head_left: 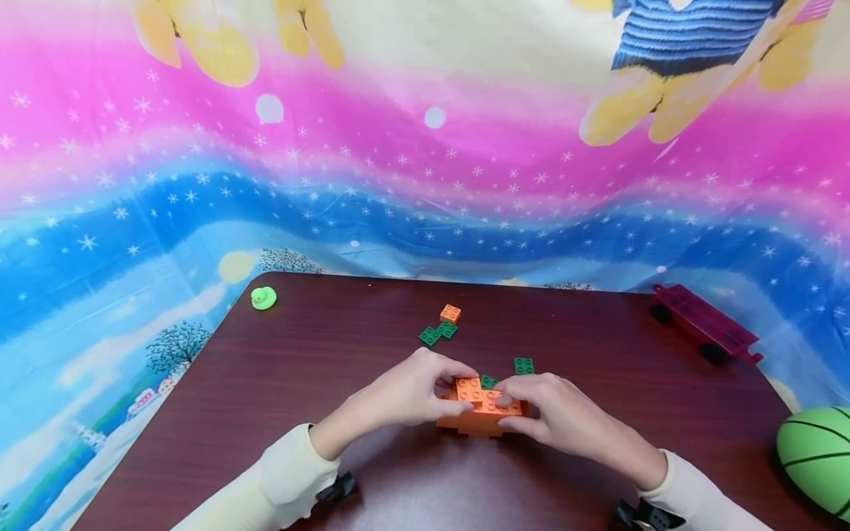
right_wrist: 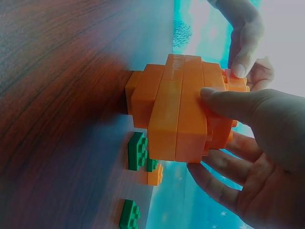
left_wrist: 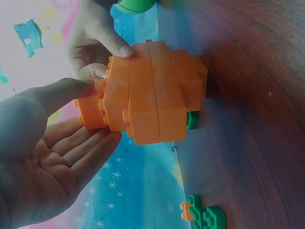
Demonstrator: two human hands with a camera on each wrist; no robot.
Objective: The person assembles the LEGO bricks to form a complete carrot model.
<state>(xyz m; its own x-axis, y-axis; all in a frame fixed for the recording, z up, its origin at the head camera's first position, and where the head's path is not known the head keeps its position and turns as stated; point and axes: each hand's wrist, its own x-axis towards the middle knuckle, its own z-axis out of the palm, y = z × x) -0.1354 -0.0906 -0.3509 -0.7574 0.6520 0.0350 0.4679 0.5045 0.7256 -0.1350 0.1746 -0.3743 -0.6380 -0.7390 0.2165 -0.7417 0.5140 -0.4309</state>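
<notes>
Left grip (head_left: pixel 418 385) pinches a square orange plastic brick (head_left: pixel 468 387), right grip (head_left: pixel 566 414) clasps an orange plastic-brick stack (head_left: pixel 481 422), at a brown tabletop (head_left: pixel 319 346) before pink-and-blue snowflake cloth (head_left: pixel 372 166).

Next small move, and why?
Probably press the small orange brick straight down with the left hand. That hand pinches the brick atop the orange stack, and I can't tell whether it's fully seated. The right hand grips the stack, which should help keep it from shifting under the push.
</notes>
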